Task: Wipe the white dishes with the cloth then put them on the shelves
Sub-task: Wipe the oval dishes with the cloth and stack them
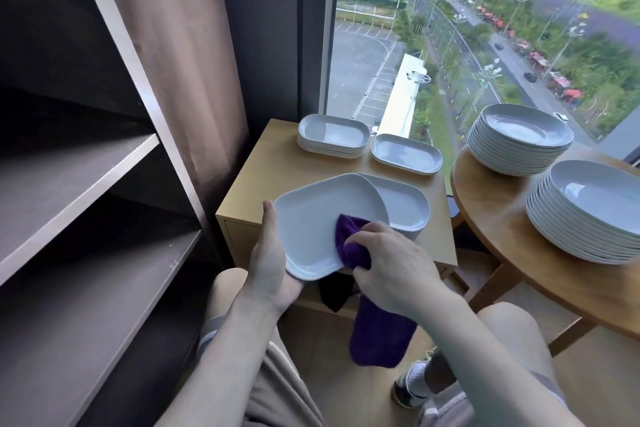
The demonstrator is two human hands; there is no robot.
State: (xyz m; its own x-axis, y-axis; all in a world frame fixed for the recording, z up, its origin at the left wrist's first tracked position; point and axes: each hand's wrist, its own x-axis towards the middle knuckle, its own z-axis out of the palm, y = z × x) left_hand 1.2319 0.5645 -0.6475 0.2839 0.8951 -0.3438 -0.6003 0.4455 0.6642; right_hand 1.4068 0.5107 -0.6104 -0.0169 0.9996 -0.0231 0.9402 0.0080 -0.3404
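- My left hand point(268, 253) grips the white dish point(318, 215), tilted above the desk point(263, 163) edge, thumb along its rim.
- My right hand point(391, 267) has its fingers point(374, 230) bunched round the purple cloth point(349, 243), pressing it into the dish; I'd sweep out to the far corner.
- The cloth's tail dangles and might snag.
- Stacked dishes point(332, 135) sit behind, and round plates point(519, 139) to my right.
- The shelves point(69, 177) stand to my left.

The shelves point(69, 177) stand left of the square tabletop point(263, 163); the round tabletop point(502, 236) stands right. On the round one sit a far plate stack point(519, 139) and a near plate stack point(588, 215).
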